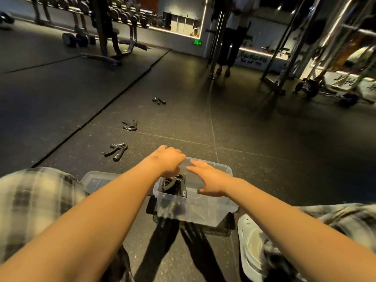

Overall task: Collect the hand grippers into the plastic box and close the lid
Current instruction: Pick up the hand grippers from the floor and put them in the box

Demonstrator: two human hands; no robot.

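Left hand (168, 159) grasps a hand gripper (175, 185) in the plastic box (203, 217), right hand (209, 178) released; next, reach the floor gripper (116, 150) ahead-left.

The fingers of the left hand (168, 161) go down into the plastic box (203, 212) and are hidden behind the hand's own back, so I cannot tell if they hold the hand gripper (175, 185) there. The left forearm covers one end of the lid (95, 179). The near wall of the box is blurred. The farthest hand gripper (159, 100) on the floor (264, 149) is too small for detail. The top edge cuts off the standing person (234, 43).
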